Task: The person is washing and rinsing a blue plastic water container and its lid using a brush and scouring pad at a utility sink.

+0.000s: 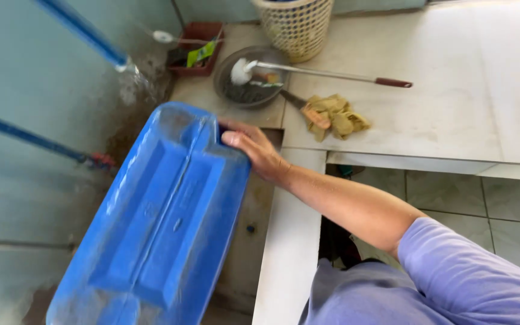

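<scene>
A large blue plastic jerrycan [157,216] lies tilted on its side, its broad ribbed face toward me and its far end up near a blue pipe. My right hand [254,150] grips it at the upper right corner, thumb on top and fingers hidden behind the edge. The arm reaches in from the lower right, in a lilac sleeve. My left hand is out of view.
A white tiled counter [440,108] runs across the back and down the middle. On it are a dark round pan [242,90] with a long-handled brush [320,72], a yellow rag [335,115], a woven basket [293,24] and a small brown tray [197,48]. Blue pipes [82,27] run along the left wall.
</scene>
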